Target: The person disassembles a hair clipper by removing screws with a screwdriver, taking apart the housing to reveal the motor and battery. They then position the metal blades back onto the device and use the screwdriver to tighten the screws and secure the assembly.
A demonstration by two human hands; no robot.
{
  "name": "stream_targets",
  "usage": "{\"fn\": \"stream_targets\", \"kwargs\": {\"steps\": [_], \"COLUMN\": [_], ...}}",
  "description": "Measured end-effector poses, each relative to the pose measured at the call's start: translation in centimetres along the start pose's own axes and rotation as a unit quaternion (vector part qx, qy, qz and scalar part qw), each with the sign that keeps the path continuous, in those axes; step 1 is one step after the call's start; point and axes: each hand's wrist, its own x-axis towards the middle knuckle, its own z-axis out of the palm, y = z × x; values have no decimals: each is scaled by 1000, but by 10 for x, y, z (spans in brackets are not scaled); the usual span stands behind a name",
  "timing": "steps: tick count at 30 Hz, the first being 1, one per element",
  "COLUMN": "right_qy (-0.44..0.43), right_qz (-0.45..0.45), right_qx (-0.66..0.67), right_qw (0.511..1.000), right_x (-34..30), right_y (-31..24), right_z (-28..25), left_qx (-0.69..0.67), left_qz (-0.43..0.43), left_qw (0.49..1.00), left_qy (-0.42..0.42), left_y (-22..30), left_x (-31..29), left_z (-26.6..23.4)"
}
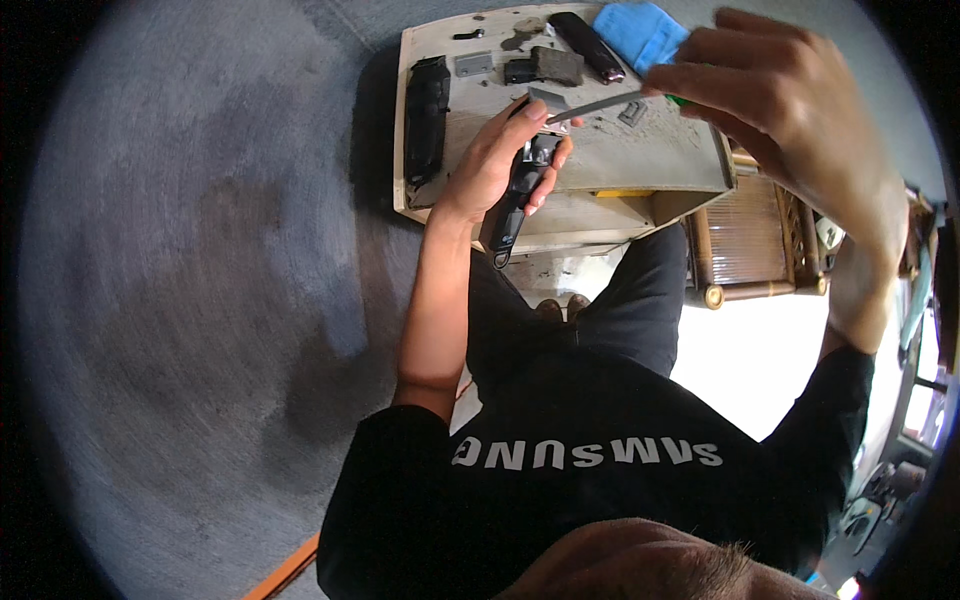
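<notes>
Black clipper (520, 190), held in my left hand (490, 165) above the front part of the table: its head is uppermost, its body slants down toward me, and the looped tail hangs out past the front edge. My left grip is closed around it, thumb up by the metal at the head and fingertips curled round the right side. My right hand (775, 90) is raised to the right, fingers bunched on a screwdriver (605, 103); only its grey shaft and a sliver of green show clear of my fingers. The shaft slants down to the left, ending at the clipper's head beside my thumb; whether the tip touches, I cannot tell. Beneath is a worn, cream-coloured table (655, 160) with an open shelf, something yellow (622, 193) inside. On the top, a small grey piece (632, 112) lies to the right and a long black piece (427, 120) along the left side. Farther back come a flat metal plate (474, 64) and a grubby dark block (557, 66), then, toward the far edge, a long black device (587, 47) just beside a blue cloth (640, 38).
</notes>
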Motion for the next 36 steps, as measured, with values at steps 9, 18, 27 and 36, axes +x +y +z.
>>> {"fn": "stream_targets", "kwargs": {"steps": [9,18,27,36], "right_qy": [-32,-83,-47,-272], "right_qz": [-38,-57,70,64], "right_qx": [-108,-177,84,120], "right_qw": [993,979,993,953], "right_x": [32,43,36,48], "right_y": [-12,-10,-9,0], "right_z": [-15,-33,-39,-64], "left_qx": [-41,-47,-96,-125], "left_qz": [0,14,0,3], "left_qw": [999,999,995,992], "left_qy": [31,15,30,35], "left_y": [4,1,1,0], "left_x": [-4,4,5,3], "left_z": [-1,1,0,-2]}}
